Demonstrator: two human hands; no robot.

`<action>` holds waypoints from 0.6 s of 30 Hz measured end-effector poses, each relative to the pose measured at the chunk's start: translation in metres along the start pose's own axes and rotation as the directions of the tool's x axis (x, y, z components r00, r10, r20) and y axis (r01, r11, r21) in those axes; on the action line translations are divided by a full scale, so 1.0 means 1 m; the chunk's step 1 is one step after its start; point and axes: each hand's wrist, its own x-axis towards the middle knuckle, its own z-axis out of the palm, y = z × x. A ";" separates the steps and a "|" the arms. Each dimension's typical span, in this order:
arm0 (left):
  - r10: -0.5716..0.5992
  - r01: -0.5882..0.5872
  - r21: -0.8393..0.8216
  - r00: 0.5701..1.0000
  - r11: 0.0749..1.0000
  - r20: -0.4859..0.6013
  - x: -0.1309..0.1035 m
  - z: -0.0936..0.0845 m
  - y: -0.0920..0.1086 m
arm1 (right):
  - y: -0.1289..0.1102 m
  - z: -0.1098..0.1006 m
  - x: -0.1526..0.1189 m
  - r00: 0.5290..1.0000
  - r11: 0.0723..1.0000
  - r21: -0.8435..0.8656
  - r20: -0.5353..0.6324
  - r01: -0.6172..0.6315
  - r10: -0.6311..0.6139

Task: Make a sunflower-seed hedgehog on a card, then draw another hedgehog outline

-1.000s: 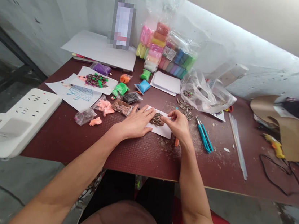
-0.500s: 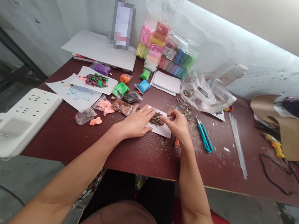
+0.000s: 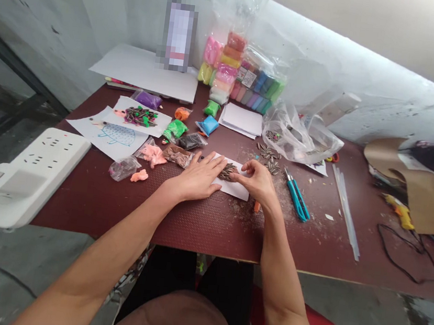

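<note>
On the desk in front of me lies a small white paper (image 3: 237,189) with a tight cluster of striped sunflower seeds (image 3: 225,171). My left hand (image 3: 200,177) rests flat over the left part of this paper, its fingers stretched out along the cluster's left side. At the cluster's right edge, my right hand (image 3: 256,180) has thumb and fingers drawn together in a pinch. Whatever is between those fingertips is too small to make out. Loose sunflower seeds (image 3: 272,166) lie just beyond the right hand. Part of an orange object (image 3: 256,206) shows beneath the right wrist.
Teal-handled cutters (image 3: 296,196) and clear glue sticks (image 3: 346,212) lie to the right, with a yellow glue gun (image 3: 400,211) farther over. Clay packets, including a blue one (image 3: 208,125), and a hedgehog drawing (image 3: 115,136) sit left. A power strip (image 3: 37,172) stands at the left edge.
The right thumb and fingers have shifted very slightly at the cluster's right edge. My left hand stays in place on the paper.
</note>
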 end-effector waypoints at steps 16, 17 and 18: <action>0.014 -0.014 -0.018 1.000 1.000 -0.012 0.001 0.000 -0.002 | -0.006 0.007 -0.004 0.994 0.987 -0.123 -0.013 0.105 -0.107; 0.015 -0.016 -0.021 1.000 1.000 -0.013 0.001 0.001 -0.002 | -0.006 0.008 -0.004 0.994 0.986 -0.131 -0.014 0.104 -0.106; 0.016 -0.016 -0.024 1.000 1.000 -0.014 0.001 0.001 -0.002 | -0.006 0.008 -0.004 0.994 0.986 -0.134 -0.013 0.102 -0.104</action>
